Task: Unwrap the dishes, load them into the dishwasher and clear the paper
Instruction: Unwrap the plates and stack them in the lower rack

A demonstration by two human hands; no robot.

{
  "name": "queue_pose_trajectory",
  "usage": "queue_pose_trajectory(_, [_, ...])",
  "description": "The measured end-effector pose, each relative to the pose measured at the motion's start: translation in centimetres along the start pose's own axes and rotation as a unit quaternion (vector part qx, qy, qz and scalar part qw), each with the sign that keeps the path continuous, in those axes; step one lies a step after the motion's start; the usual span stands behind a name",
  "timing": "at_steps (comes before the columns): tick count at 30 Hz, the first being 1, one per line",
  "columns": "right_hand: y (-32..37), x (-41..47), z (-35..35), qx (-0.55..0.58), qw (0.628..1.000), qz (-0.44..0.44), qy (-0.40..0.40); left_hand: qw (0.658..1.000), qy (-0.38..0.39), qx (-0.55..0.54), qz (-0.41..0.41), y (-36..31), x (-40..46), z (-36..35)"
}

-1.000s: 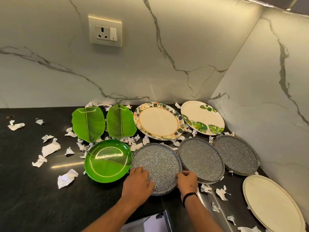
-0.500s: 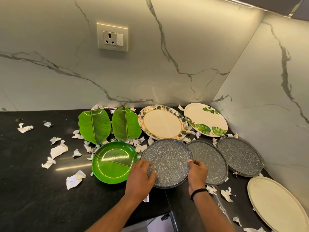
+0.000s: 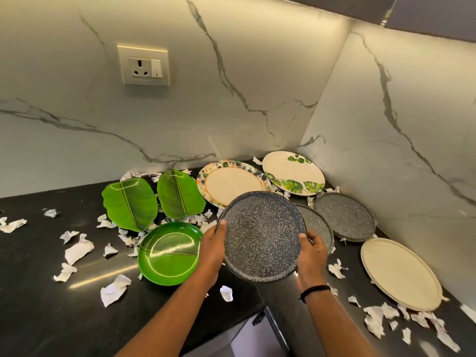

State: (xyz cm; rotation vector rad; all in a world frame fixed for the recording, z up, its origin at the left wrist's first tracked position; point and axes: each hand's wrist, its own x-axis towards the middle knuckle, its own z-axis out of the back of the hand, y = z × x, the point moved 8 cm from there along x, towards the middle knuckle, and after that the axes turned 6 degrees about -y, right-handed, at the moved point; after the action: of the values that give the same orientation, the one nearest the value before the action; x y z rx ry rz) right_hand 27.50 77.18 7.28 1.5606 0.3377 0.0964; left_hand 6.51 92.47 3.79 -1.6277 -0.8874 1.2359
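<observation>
I hold a grey speckled plate (image 3: 261, 234) lifted and tilted above the black counter (image 3: 38, 318). My left hand (image 3: 211, 247) grips its left rim and my right hand (image 3: 311, 253) grips its right rim. Two more grey speckled plates (image 3: 345, 216) lie behind it to the right, one partly hidden. A round green plate (image 3: 167, 253) sits left of my hands, with two leaf-shaped green plates (image 3: 131, 203) behind it. Torn white paper scraps (image 3: 77, 251) litter the counter.
A floral-rimmed plate (image 3: 229, 181) and a leaf-print white plate (image 3: 291, 173) lie by the marble back wall. A large cream plate (image 3: 399, 274) sits at the right. A wall socket (image 3: 143, 64) is above. The counter's front edge (image 3: 231, 328) is below my wrists.
Both hands gripped the front grey speckled plate by its rims and lifted it off the counter, tilting it toward me. The view moved closer.
</observation>
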Motion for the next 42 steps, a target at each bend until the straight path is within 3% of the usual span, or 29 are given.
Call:
queue_pose_trajectory(8, [-0.8, -3.9, 4.4, 0.043, 0.999, -0.026, -0.020, 0.996, 0.050, -0.052, 0.049, 1.4, -1.0, -1.8])
queue_pose_trajectory(17, [1.1, -6.9, 16.1, 0.080, 0.984, -0.056, -0.149, 0.966, 0.181, -0.096, 0.158, 5.7, -6.7, -11.4])
queue_pose_trajectory(24, [-0.2, -10.0, 26.0, 0.162, 0.957, -0.103, -0.216, 0.932, 0.324, -0.088, 0.137, 5.5, -15.1, -17.4])
queue_pose_trajectory(30, [-2.1, -14.9, 32.9, 0.240, 0.928, -0.147, -0.243, 0.908, 0.383, -0.097, 0.142, 7.4, -21.3, -20.1])
queue_pose_trajectory(34, [-2.9, -20.5, 37.7, 0.215, 0.934, -0.160, -0.238, 0.879, 0.435, -0.074, 0.179, 8.9, -27.6, -20.2])
queue_pose_trajectory(36, [-3.8, -23.1, 39.6, 0.255, 0.928, -0.157, -0.220, 0.857, 0.472, -0.063, 0.197, 9.5, -31.6, -19.6])
queue_pose_trajectory(42, [-7.7, -29.9, 46.9, 0.261, 0.908, -0.121, -0.304, 0.830, 0.531, 0.039, 0.168, 12.9, -41.4, -17.3])
